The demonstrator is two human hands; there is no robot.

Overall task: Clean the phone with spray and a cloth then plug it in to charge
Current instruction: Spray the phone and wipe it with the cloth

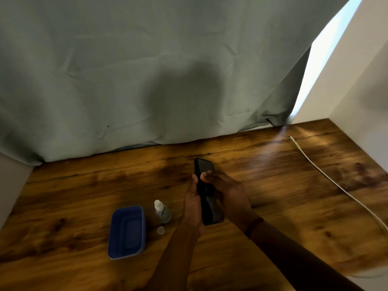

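Slim rigid phone (204,168) held above table (273,185): left hand (193,206) grip wraps long edges, right hand (228,198) seemingly pinches upper face. Glassy, slick, breakable, light; hold by edges.

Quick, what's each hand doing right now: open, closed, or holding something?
Left hand: grips the phone along its left edge.
Right hand: fingers curled round the phone from the right.
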